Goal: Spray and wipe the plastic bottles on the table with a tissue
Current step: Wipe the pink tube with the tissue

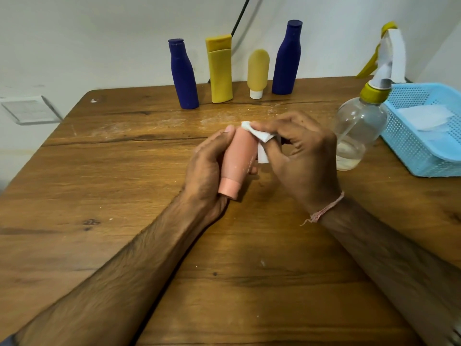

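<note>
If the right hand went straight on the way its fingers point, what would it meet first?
Probably the pink bottle gripped in the left hand; the tissue pinched by the right hand looks pressed against its far end.

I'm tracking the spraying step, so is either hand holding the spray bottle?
No, the spray bottle stands on the table, while the left hand grips the pink bottle and the right hand pinches a tissue.

pink bottle [238, 158]: tilted, cap nearest | tissue [262, 136]: white, folded, against its top
</note>
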Demonstrator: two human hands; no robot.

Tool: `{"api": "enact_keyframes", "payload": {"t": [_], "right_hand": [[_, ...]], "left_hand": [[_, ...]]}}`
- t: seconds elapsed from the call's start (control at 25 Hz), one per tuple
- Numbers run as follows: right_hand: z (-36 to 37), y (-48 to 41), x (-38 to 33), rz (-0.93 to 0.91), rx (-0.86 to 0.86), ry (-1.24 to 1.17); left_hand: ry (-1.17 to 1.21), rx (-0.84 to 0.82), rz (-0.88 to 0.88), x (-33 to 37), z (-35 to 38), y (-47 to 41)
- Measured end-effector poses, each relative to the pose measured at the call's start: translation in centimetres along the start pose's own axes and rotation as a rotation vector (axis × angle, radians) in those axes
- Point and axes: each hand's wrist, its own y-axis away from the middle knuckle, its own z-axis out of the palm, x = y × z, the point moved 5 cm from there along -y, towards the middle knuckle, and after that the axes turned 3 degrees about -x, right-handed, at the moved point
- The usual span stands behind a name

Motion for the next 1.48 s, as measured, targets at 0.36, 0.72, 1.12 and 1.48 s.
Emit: {"api": "enact_keyframes", "payload": {"t": [0.36, 0.72, 1.12, 1.48], "right_hand": [[1.3, 1.1, -1.8, -0.126, -0.187, -0.162], [2.1, 2.2, -3.5, -0.167, -0.266, -0.234], [0.4, 0.7, -1.4, -0.062, -0.036, -0.062], [1.2, 1.2, -2.1, -0.033, -0.125, -0.108]], "left_hand": [[0.274, 0.061, -0.102, 0.5, -0.2, 0.0], [0.347, 0.019, -0.121, 0.5, -0.8, -0.6], [-0.008, -0.077, 0.054, 0.2, -0.4, -0.5], [0.237, -0.130, -0.067, -0.1, -0.2, -0.9]]}}
